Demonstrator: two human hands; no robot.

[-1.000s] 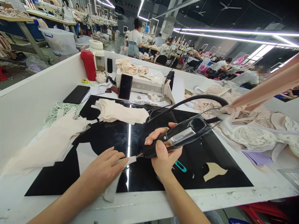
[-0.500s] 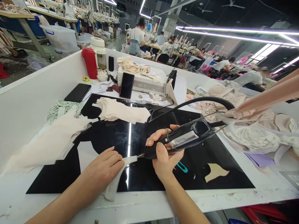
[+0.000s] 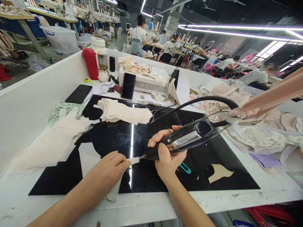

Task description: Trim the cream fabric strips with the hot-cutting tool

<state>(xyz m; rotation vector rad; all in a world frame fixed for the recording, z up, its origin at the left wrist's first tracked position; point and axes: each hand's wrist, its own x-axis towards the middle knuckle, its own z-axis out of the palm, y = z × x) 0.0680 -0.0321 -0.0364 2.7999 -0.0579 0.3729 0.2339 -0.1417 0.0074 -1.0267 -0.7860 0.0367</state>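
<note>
My right hand is wrapped round a black corded handheld tool with a silver plate on its side, its thin metal tip pointing left. In my left hand, the fingers are closed and pressed on a narrow white fabric strip. The strip's end lies right at the tool's tip; whether the two touch is hard to make out. Its other end hangs below my left hand towards the table edge. Under both hands is a glossy black sheet. A teal thread snipper-like piece lies partly behind my right wrist.
Stacked cream fabric pieces lie behind my hands, with more cream pieces at left. A beige scrap is at right. A phone leans on a white box. Lace garments crowd the right; a pink fabric strap holds the tool.
My left hand has slid a little to the right along the strip, closer to the tool's tip. The right hand and tool stay almost where they were.
</note>
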